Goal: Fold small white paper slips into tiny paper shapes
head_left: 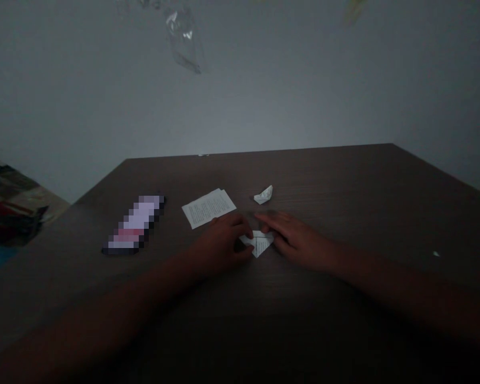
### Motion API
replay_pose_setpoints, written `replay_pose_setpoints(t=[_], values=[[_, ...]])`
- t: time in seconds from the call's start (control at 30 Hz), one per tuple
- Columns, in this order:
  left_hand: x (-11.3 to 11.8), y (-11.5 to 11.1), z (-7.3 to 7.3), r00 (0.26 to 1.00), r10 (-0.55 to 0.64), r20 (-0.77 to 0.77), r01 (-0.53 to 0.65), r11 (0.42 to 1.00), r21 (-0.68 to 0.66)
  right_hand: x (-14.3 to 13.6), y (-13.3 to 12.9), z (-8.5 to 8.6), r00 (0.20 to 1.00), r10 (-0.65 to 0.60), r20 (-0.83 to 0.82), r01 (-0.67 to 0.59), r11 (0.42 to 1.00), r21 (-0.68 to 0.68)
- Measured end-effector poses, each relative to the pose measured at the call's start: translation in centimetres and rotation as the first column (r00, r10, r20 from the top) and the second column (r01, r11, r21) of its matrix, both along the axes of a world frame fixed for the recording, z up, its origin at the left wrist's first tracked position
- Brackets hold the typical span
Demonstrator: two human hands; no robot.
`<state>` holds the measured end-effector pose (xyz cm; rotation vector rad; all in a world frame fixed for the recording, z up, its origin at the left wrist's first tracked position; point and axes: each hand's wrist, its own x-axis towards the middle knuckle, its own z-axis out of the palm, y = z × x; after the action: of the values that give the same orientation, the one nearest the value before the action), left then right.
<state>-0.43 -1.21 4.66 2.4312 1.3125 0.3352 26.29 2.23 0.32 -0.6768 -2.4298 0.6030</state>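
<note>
A small piece of printed paper [261, 244], folded to a point at its near end, lies on the dark table between my two hands. My left hand [230, 242] has its fingers and thumb curled around the paper's left side. On the other side, my right hand [292, 237] rests with its fingers stretched out, touching the paper's right edge. Just beyond the hands sits a small folded paper shape [263, 195], like a little boat. Flat printed sheets [208, 208] lie past my left hand, slightly overlapping.
A phone [136, 224] with a blurred-out screen lies at the left of the table [344, 181]. A tiny white scrap [436, 254] is at the right. Behind the table stands a pale wall [264, 96], with a clear plastic bag [183, 40] on it.
</note>
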Motion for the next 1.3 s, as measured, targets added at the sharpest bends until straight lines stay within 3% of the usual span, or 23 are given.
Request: replay_pose_setpoints(t=[0.13, 0.33, 0.6, 0.83, 1.03, 1.3], values=[[-0.1, 0.0, -0.1, 1.0, -0.004, -0.005, 0.004, 1.0, -0.01, 0.1, 0.1, 0.6, 0.992, 0.078, 0.099, -0.084, 0.995, 0.058], [-0.6, 0.4, -0.6, 0.999, -0.039, 0.029, 0.039, 0.999, 0.009, 0.1, -0.6, 1.7, 0.975, 0.074, 0.209, -0.092, 0.993, 0.079], [-0.7, 0.6, -0.9, 0.998, -0.056, -0.006, 0.056, 0.998, 0.008, -0.1, -0.8, 2.1, 0.974, 0.081, 0.21, -0.095, 0.994, 0.059], [-0.8, 0.7, -0.2, 0.994, -0.1, -0.045, 0.1, 0.995, -0.008, 0.0, -0.4, 2.5, 0.971, 0.106, 0.213, -0.117, 0.992, 0.039], [-1.0, 0.9, -0.1, 0.988, -0.143, -0.061, 0.142, 0.99, -0.009, 0.1, -0.3, 2.4, 0.964, 0.101, 0.246, -0.128, 0.987, 0.095], [-0.9, 0.5, 0.3, 0.994, -0.107, -0.011, 0.106, 0.994, -0.026, 0.4, -0.1, 2.3, 0.942, 0.1, 0.321, -0.163, 0.97, 0.178]])
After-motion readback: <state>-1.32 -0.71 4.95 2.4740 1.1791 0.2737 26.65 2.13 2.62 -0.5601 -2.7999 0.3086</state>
